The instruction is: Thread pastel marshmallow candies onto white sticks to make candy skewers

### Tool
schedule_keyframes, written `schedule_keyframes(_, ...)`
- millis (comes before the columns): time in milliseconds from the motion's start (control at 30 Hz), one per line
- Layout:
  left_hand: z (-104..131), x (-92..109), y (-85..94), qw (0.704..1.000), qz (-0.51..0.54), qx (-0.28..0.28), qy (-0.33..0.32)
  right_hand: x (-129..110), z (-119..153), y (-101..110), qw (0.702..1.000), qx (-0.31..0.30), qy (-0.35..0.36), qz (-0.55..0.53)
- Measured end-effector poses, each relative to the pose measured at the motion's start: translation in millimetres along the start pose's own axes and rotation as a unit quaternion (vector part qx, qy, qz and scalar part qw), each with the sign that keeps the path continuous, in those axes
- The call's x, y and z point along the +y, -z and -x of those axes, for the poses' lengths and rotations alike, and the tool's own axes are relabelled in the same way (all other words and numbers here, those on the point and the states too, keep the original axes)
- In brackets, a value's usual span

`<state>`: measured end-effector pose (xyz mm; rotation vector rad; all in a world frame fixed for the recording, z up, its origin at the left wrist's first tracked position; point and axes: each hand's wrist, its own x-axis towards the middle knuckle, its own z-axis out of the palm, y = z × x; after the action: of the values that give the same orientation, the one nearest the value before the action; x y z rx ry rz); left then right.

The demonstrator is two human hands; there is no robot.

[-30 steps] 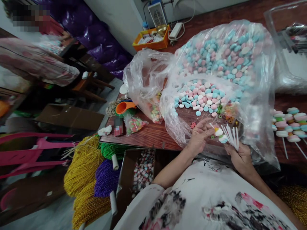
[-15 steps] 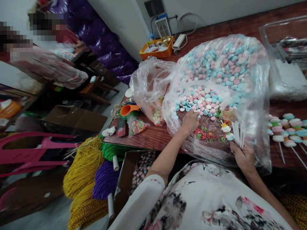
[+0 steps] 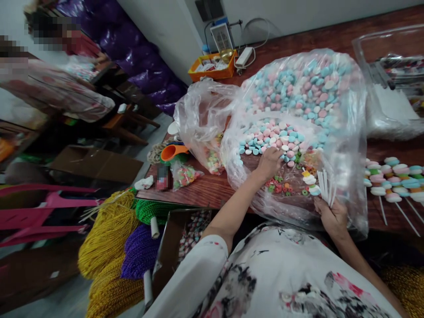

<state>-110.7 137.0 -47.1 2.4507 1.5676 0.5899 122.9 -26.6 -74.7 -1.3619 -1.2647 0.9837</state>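
Note:
My left hand (image 3: 270, 164) reaches to the near edge of a pile of pink, blue and white marshmallow-like pieces (image 3: 274, 134). Its fingers are bent together at the pieces; what lies between them is hidden. My right hand (image 3: 332, 214) grips a bundle of white sticks (image 3: 326, 185). Beside these, in the same hand, a stick carries a few stacked pieces (image 3: 310, 180), white, blue and yellow. Small red, orange and green rings (image 3: 281, 186) lie between the hands. Pile and rings rest on a large clear plastic bag (image 3: 356, 132), which holds many more pieces.
Finished-looking skewers (image 3: 391, 179) lie at the right, below a clear plastic tray (image 3: 397, 101). An orange scoop (image 3: 170, 152) and a small bag of rings (image 3: 185, 175) sit at the table's left. Yellow cord bundles (image 3: 102, 234) stand below. Two people sit at the far left.
My left hand has shifted slightly right along the edge of the pile. My right hand still holds the sticks in about the same place. The whole view has moved a little.

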Motion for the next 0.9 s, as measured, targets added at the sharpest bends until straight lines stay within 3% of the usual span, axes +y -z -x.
schedule_keyframes(167, 6, 5, -0.8, 1.0, 0.011, -0.005, -0.028, 5, 2, 0, 1.0, -0.001, -0.002, 0.008)
schedule_keyframes(300, 12, 13, 7.4, 0.989, 0.129, 0.046, 0.052, 2, 2, 1, 1.0, -0.004, -0.005, 0.028)
schedule_keyframes(400, 25, 23, 20.2, 0.941, 0.311, 0.086, 0.106, -12, 2, 4, 0.998, -0.022, 0.008, 0.058)
schedule_keyframes(500, 41, 33, 34.9, 0.894, 0.429, 0.088, 0.094, -33, 0, 8, 0.993, -0.061, 0.035, 0.094)
schedule_keyframes(700, 62, 46, 54.4, 0.857, 0.501, 0.083, 0.087, -64, -11, 11, 0.979, -0.115, 0.085, 0.147)
schedule_keyframes(900, 67, 51, 59.5, 0.788, 0.595, 0.055, 0.145, -65, -16, 13, 0.975, -0.127, 0.086, 0.16)
